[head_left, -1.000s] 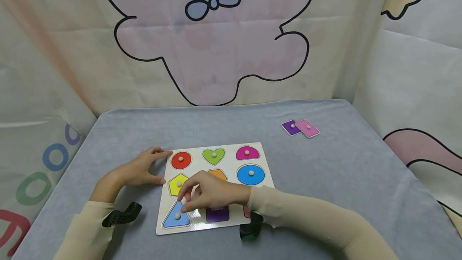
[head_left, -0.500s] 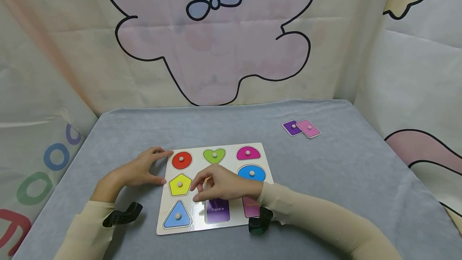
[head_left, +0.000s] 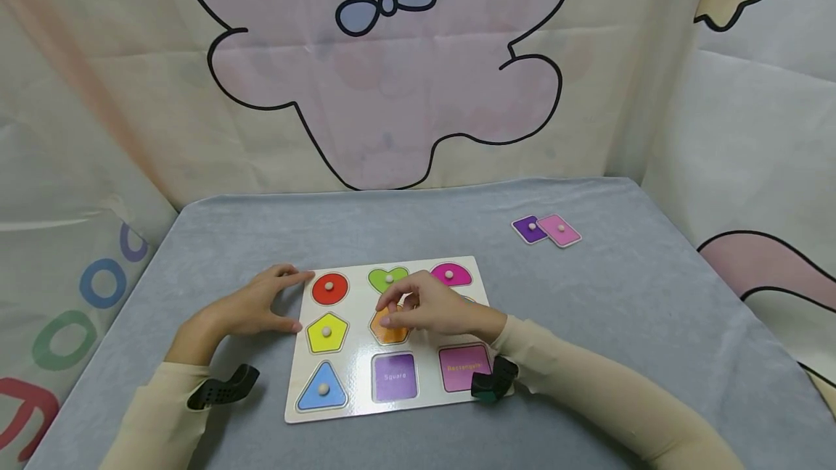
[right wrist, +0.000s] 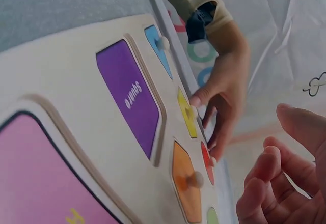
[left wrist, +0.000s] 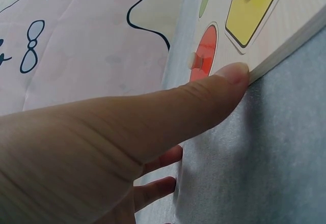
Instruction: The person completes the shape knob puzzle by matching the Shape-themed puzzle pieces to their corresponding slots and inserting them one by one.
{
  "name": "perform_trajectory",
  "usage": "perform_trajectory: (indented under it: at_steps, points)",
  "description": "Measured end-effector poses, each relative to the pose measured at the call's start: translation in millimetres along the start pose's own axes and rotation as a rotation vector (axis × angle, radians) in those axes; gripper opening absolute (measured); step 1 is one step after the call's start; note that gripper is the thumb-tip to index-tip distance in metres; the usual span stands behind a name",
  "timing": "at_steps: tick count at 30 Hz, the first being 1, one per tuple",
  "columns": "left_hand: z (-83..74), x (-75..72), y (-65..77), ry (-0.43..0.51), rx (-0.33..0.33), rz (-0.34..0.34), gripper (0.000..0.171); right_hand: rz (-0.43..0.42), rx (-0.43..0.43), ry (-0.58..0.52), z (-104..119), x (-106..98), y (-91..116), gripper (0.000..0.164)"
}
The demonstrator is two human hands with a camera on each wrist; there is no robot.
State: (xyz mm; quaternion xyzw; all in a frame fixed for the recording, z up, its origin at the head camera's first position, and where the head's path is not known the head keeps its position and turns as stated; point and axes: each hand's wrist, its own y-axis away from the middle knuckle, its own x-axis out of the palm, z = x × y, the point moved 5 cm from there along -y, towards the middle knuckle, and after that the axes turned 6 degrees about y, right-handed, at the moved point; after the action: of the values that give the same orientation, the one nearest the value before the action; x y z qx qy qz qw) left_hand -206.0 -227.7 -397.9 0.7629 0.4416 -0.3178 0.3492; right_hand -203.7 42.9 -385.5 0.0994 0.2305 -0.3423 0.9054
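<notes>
A white shape-puzzle board (head_left: 355, 357) lies flat before me. My left hand (head_left: 251, 303) touches its left edge, thumb (left wrist: 232, 76) near the red circle (left wrist: 206, 53) and the yellow pentagon in the left wrist view. Above the middle of the board is my right hand (head_left: 434, 303), thumb and fingers loosely bent and holding nothing. It overlaps the orange hexagon (head_left: 385, 334) and hides most of the blue oval. Two recesses show bare prints: a purple "Square" (right wrist: 127, 99) and a pink rectangle (head_left: 460, 368). Knobbed pieces fill the other visible places, including the blue triangle (head_left: 323, 386).
At the back right of the blue-grey tablecloth (head_left: 620, 296) lie a purple square piece (head_left: 525, 232) and a pink rectangle piece (head_left: 563, 236), both knobbed and overlapping. Printed curtains (head_left: 385, 129) hang behind and at both sides of the table.
My right hand has moved right and away from me, from by the blue triangle to over the orange hexagon, uncovering the square and rectangle recesses. My left hand has stayed at the board's edge.
</notes>
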Motion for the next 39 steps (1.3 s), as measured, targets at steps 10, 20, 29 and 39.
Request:
perform_trajectory:
  at_steps: [10, 20, 29, 39]
  points:
    - [0.4, -1.5, -0.2, 0.000, -0.007, 0.005, 0.093, -0.118, -0.059, 0.057, 2, -29, 2, 0.022]
    - [1.9, -1.9, 0.0, -0.002, -0.024, 0.014, 0.093, -0.198, -0.020, 0.110, -19, -59, 11, 0.022]
    - [3.6, -2.9, 1.1, 0.000, -0.028, 0.006, 0.093, -0.269, 0.064, 0.200, -38, -91, 23, 0.026]
    - [3.3, 0.8, -0.6, -0.008, -0.030, 0.010, 0.092, -0.358, 0.156, 0.209, -74, -131, 46, 0.023]
